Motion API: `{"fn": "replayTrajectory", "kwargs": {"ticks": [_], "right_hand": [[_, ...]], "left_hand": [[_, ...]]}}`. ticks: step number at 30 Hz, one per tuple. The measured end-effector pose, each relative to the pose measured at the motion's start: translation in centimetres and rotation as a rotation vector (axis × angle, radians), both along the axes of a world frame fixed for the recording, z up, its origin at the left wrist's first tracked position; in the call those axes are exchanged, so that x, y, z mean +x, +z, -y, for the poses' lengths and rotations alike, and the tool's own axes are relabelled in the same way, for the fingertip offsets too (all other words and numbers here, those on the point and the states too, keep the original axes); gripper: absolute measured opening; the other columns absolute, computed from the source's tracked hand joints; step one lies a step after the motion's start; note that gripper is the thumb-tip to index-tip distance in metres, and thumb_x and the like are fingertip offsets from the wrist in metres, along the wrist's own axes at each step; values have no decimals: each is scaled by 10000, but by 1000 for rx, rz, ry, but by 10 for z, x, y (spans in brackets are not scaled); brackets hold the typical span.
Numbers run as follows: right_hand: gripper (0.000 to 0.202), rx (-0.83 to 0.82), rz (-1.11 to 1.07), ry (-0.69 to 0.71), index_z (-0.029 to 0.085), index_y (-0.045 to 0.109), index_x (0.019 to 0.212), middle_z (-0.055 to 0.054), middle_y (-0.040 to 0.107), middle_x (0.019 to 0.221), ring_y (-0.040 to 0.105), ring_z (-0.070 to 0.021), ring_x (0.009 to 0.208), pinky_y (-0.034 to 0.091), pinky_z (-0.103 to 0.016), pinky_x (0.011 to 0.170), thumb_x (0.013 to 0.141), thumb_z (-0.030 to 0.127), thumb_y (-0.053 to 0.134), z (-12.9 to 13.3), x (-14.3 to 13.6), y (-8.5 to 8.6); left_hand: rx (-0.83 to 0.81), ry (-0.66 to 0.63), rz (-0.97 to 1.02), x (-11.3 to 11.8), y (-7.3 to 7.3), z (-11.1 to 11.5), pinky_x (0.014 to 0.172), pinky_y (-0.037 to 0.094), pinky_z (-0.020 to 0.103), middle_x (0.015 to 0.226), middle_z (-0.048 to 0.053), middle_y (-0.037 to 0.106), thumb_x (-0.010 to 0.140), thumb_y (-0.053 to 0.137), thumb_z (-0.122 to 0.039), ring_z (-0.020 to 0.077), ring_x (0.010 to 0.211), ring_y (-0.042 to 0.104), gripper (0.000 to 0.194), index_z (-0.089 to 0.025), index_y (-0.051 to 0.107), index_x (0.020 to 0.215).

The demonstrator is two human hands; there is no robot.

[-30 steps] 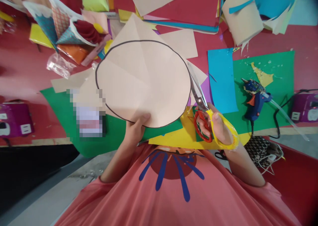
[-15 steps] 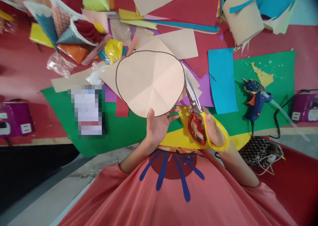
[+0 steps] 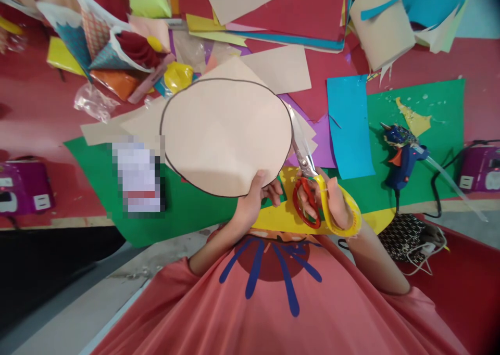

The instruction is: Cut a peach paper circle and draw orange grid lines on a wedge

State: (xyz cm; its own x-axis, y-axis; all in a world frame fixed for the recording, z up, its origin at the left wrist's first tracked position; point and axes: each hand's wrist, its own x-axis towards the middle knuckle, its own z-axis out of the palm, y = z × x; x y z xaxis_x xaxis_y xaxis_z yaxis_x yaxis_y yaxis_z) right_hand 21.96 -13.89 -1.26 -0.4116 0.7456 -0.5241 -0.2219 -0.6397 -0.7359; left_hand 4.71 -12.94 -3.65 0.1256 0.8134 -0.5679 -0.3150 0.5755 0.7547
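Observation:
A beige sheet of paper with a dark oval outline drawn on it is held up over the table. My left hand grips its lower edge, thumb on top and fingers curled beneath. In my right hand is a pair of scissors with one yellow and one red handle. The blades point up and away, close together along the paper's right side, by the outline. Whether they touch the paper I cannot tell.
A blue glue gun rests on green paper at the right. A pixelated phone-like object lies left. Behind are stacked coloured sheets, a beige roll, decorated paper cones and a yellow packet.
The beige paper has shifted left and towards me, now looking flatter and larger. My left hand has moved slightly right and its fingers have curled in. The scissors have barely moved.

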Motion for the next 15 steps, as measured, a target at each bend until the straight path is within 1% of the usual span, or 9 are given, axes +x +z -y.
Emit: {"fn": "replayTrajectory", "kwargs": {"ticks": [3,6,8,12,13,15], "right_hand": [[650,-13,-30,36,230,495,690,24,441,462,371,-108,394,321,-255,415,779,854,338,-7,-3,8],[678,-38,-23,55,240,519,745,20,449,470,368,-127,414,316,-274,422,740,891,327,-11,-6,14],[676,-56,6,44,248,537,809,20,448,482,356,-137,425,313,-284,418,763,878,294,-12,-7,14],[602,9,33,44,266,543,901,35,426,457,368,-150,381,304,-298,386,833,805,285,-11,-8,9],[578,12,46,33,275,534,923,39,434,472,370,-146,367,312,-301,380,836,797,303,-11,-8,9],[577,-14,141,2,293,509,954,37,473,543,365,-131,353,341,-310,368,800,823,341,-10,-7,9]], "left_hand": [[-1,-45,-82,-1,-1,6,416,439,236,549,25,605,791,534,-731,109,406,535,591,-176,584,595],[4,-95,-114,-3,2,9,451,457,236,547,22,608,803,504,-741,106,414,533,605,-180,583,590],[15,-110,-127,-5,5,9,471,464,236,542,19,605,817,493,-732,106,419,533,602,-184,582,584],[30,-108,-132,-6,7,9,473,461,234,534,13,593,833,495,-708,110,427,549,587,-184,583,585],[31,-101,-132,-7,6,9,468,459,234,533,12,593,834,501,-703,109,421,542,578,-183,588,595],[34,-82,-134,-8,4,9,450,450,238,530,7,596,829,517,-696,104,401,519,558,-185,596,620]]}}
